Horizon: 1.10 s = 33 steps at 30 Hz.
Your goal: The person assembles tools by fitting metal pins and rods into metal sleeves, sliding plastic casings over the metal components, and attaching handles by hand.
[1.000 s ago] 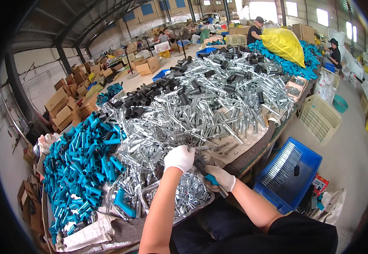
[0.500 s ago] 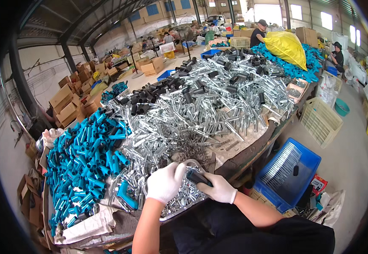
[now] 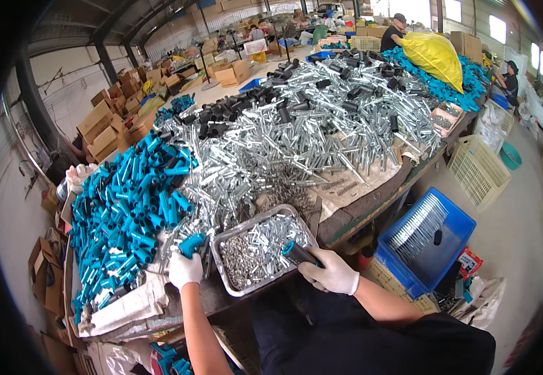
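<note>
My left hand (image 3: 185, 270), in a white glove, closes around an angled teal plastic handle (image 3: 191, 245) at the right edge of the teal pile. In my right hand (image 3: 331, 274), also gloved, is a black tube (image 3: 304, 255) with a teal ring at its far end; it points up and left over the tray's right corner. Between the hands sits a metal tray (image 3: 229, 285) filled with small shiny metal parts. A large heap of teal plastic pieces (image 3: 135, 206) lies to the left. Silver metal rods (image 3: 321, 140) are piled beyond the tray.
Dark springs (image 3: 284, 187) lie behind the tray. Black sleeves (image 3: 240, 106) top the far heap. On the right stand a blue bin (image 3: 459, 240) holding rods and a cream crate (image 3: 481, 172). A person (image 3: 394, 34) works beside a yellow sack (image 3: 434, 59) across the table.
My left hand has moved left from above the tray to the teal handle and grips it. The right hand still holds the black tube, now tilted up with its teal end showing. The view has shifted slightly.
</note>
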### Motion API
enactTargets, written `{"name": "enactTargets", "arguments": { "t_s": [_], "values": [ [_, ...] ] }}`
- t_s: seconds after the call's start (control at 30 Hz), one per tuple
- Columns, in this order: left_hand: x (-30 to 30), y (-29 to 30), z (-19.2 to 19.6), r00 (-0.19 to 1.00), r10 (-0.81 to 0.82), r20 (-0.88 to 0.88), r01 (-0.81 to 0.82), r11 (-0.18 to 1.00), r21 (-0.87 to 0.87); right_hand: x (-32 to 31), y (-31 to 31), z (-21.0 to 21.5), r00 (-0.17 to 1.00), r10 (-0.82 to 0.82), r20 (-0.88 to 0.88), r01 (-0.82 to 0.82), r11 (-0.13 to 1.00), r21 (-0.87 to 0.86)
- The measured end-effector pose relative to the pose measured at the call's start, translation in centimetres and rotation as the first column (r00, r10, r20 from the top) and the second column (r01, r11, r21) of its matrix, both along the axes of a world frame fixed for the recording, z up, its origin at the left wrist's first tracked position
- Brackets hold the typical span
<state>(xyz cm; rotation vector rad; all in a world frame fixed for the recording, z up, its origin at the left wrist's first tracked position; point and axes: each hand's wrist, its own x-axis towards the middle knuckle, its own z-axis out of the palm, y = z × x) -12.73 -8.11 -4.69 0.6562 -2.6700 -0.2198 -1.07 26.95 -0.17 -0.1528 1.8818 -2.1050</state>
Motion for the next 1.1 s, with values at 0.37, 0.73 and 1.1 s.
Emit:
{"name": "enactTargets", "arguments": {
  "t_s": [0.37, 0.73, 1.1],
  "values": [
    [7.8, 9.3, 13.1, 0.683, -0.721, -0.115, 0.72, 0.639, 0.272, 1.4, 1.3, -1.6, 0.899, 0.05, -0.434, 0.143, 0.905, 0.4],
    [9.5, 10.6, 15.5, 0.498, -0.848, 0.182, 0.845, 0.521, 0.117, 3.2, -0.2, -1.1, 0.888, 0.162, -0.43, 0.076, 0.872, 0.484],
    [8.5, 13.3, 11.3, 0.38, -0.851, -0.362, 0.924, 0.37, 0.099, 4.0, 0.3, 0.1, 0.964, 0.252, 0.086, -0.25, 0.968, -0.036]
  ]
}}
